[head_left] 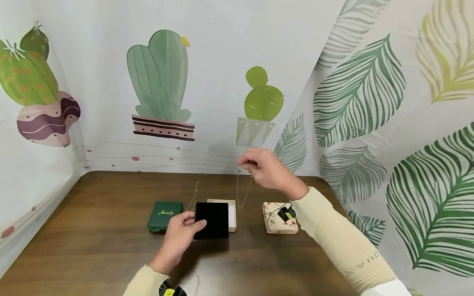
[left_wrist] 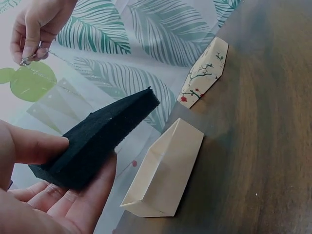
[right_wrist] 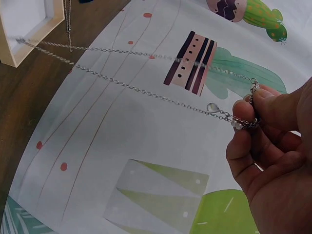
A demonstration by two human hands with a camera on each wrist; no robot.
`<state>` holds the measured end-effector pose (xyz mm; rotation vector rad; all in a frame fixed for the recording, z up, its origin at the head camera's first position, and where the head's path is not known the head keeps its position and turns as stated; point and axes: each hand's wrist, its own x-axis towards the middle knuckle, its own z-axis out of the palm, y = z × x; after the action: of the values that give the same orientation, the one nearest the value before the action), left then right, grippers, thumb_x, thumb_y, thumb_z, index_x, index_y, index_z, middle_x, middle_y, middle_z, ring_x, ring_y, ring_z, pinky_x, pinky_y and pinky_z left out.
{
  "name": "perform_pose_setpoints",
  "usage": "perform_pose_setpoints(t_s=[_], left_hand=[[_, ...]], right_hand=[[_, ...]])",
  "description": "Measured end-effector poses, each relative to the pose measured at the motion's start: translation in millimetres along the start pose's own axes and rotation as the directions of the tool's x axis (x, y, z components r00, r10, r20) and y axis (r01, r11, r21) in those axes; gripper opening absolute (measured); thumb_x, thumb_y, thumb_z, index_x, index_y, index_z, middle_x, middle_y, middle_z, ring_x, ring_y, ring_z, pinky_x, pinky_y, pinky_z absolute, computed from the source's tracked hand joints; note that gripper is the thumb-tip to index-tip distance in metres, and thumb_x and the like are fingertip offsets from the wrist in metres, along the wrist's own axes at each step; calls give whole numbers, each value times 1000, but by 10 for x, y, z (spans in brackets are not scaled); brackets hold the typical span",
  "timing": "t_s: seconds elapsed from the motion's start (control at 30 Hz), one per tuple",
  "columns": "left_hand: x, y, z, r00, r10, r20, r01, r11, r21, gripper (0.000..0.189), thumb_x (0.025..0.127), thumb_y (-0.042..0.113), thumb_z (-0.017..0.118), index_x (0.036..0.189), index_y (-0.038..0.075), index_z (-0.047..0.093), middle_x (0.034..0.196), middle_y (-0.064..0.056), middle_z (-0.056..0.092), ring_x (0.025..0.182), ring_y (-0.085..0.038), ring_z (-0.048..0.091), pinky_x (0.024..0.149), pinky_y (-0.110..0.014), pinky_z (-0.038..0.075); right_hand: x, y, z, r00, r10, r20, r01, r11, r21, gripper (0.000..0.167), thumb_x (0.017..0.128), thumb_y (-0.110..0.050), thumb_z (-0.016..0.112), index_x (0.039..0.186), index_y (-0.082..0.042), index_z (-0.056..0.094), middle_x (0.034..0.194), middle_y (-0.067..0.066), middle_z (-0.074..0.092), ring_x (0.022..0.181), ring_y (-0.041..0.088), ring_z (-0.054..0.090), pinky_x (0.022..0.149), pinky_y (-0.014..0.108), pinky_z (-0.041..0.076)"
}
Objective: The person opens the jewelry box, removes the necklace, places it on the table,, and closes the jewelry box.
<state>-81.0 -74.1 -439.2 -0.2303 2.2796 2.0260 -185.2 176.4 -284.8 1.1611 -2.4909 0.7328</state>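
Note:
A square black foam insert (head_left: 214,222) is pinched between the thumb and fingers of my left hand (head_left: 179,234), tilted above the table. In the left wrist view its thick edge shows. Higher up and to the right, my right hand (head_left: 264,166) pinches a silver chain necklace (right_wrist: 146,92) by its clasp end. The chain hangs in a long loop, and a small clear drop (right_wrist: 213,107) dangles near the fingertips. Behind the insert stands a shallow open box base (head_left: 232,216) with a white inside, partly hidden. Another thin necklace (head_left: 194,197) lies left of that base.
A green box (head_left: 166,213) with gold lettering sits left of my left hand. The blossom-patterned box lid (head_left: 275,218) lies at the right, under my right forearm. The brown table (head_left: 111,246) ends at a printed cloth backdrop (head_left: 214,82).

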Motion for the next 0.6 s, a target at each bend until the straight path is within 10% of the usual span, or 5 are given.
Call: perform_pose_setpoints(t_s=[0.6], left_hand=[[50, -14, -34, 999, -11, 42, 12, 999, -44, 54, 101, 17, 68, 144, -12, 51, 146, -36, 54, 131, -44, 61, 90, -46, 61]], right_hand=[[-56, -17, -43, 1000, -7, -8, 7, 998, 63, 18, 91, 10, 67, 94, -4, 77, 86, 9, 73, 76, 13, 61, 69, 24, 52]])
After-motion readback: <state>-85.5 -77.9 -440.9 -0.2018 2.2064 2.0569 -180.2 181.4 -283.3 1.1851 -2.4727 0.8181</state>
